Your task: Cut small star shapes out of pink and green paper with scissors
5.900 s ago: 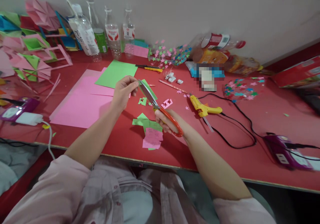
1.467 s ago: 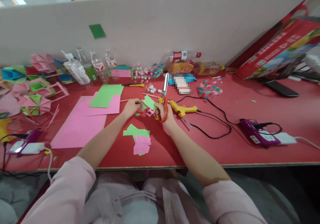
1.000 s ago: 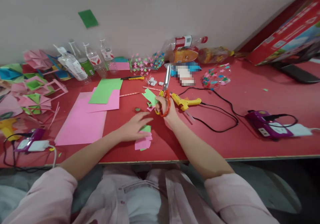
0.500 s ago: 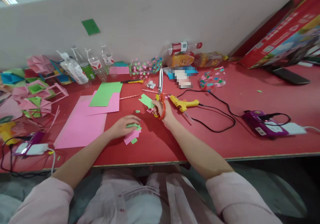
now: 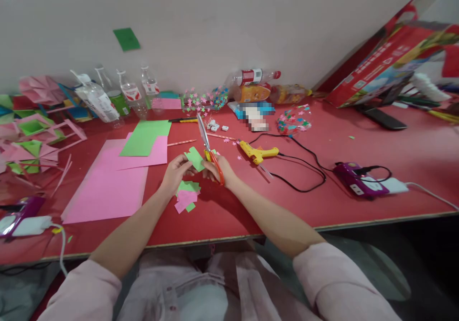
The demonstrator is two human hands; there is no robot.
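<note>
My left hand pinches the left edge of a small green paper piece. Scissors with red-orange and yellow handles hang on the fingers of my right hand, blades pointing up and away. The fingertips of that hand also touch the right edge of the green piece. Just below both hands lies a small heap of pink and green paper scraps on the red table. Left of my left hand are a green sheet and larger pink sheets.
A yellow glue gun lies to the right, its black cord running to a purple power strip. Plastic bottles and bags of paper stars line the back wall. Folded paper shapes crowd the far left.
My left hand has left the scrap heap and moved up to take the green piece. My right hand has shifted left with the scissors, now tilted leftward. The camera view has shifted slightly.
</note>
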